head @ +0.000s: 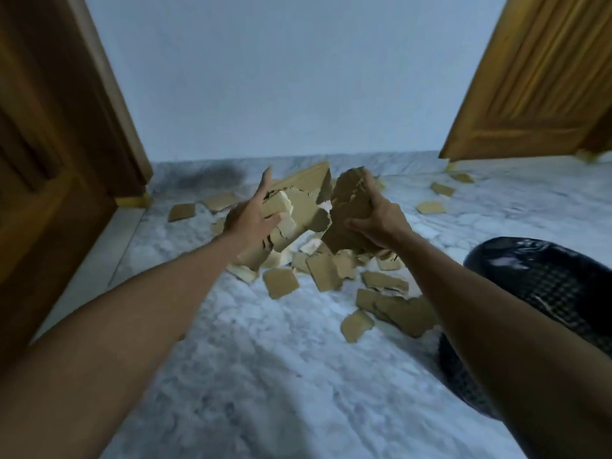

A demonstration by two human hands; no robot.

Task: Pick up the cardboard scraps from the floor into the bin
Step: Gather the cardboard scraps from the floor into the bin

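Left hand [251, 223] grips a bundle of scraps [298, 207], fingers curled round it; right hand [377, 217] clutches a darker wad [347, 210], both held above the floor [265, 359]. More scraps [324, 271] lie scattered below; the bin [546, 276] stands at right

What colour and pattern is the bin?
Black, with a woven mesh pattern; the bin shows at the right of the head view.

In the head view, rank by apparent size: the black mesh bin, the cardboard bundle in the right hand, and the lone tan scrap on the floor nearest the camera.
1. Black mesh bin, though partly hidden and nearer the camera.
2. Cardboard bundle gripped by the right hand.
3. Lone tan scrap on the marble floor.
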